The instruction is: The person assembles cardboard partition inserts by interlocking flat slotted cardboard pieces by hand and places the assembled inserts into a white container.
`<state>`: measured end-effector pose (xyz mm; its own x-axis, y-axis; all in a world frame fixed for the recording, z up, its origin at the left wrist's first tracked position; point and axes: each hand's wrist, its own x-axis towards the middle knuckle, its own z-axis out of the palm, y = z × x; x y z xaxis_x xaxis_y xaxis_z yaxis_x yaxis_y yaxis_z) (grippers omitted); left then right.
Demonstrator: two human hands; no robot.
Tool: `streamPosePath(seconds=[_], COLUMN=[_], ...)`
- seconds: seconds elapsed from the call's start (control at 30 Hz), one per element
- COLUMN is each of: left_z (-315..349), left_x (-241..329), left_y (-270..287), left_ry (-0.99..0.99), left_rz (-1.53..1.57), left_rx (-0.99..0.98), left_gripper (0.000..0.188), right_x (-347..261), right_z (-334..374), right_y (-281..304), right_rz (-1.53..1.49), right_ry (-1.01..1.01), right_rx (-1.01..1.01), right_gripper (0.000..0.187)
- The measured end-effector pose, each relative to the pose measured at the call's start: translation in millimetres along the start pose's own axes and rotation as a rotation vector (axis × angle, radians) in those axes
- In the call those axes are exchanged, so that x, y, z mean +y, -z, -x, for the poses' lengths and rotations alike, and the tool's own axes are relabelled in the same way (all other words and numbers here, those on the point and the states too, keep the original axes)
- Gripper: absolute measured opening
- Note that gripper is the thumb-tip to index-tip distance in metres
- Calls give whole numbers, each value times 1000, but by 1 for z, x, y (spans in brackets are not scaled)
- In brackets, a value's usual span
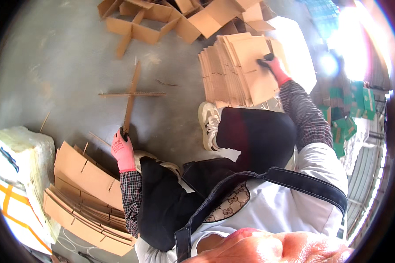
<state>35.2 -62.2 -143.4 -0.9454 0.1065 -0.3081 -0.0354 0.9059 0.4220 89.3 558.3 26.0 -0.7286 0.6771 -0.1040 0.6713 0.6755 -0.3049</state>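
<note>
My left hand (123, 152), in a pink glove with dark fingertips, grips the near end of a cardboard divider (131, 100). Two slotted strips cross in it, and it stands on edge on the floor. To the right, my right hand (275, 69), gloved the same way, is on the stack of flat cardboard sheets (232, 70). Its thumb and fingers are closed at the upper part of the outermost sheet (254, 81); part of the grip is hidden. A second bundle of slotted cardboard sheets (85, 175) lies beside my left forearm.
Assembled cardboard dividers (158, 19) are heaped at the far side. A wrapped whitish block (26, 149) and a white bundle with orange straps (19, 215) are at the left. Green boxes (344, 118) stand at the right. Thin cardboard scraps (166, 82) lie on the grey floor (66, 65).
</note>
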Motion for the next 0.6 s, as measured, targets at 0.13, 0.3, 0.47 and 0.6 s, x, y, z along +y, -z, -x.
streamPosePath(seconds=[0.13, 0.3, 0.47, 0.6], left_z=[2, 2, 9, 2], left_x=[2, 21, -7, 3], left_y=[4, -10, -2, -2], left_ry=[41, 32, 38, 74], left_rz=[-25, 86, 21, 9], left_rx=[14, 4, 41, -11], left_gripper=[37, 39, 39, 39], right_x=[-24, 11, -36, -148], right_z=[-16, 14, 15, 9], right_y=[33, 6, 29, 63], right_rz=[-312, 334, -189, 100], right_ry=[121, -21, -198, 593], right_rx=[-112, -27, -303, -59], right_gripper=[38, 77, 39, 43])
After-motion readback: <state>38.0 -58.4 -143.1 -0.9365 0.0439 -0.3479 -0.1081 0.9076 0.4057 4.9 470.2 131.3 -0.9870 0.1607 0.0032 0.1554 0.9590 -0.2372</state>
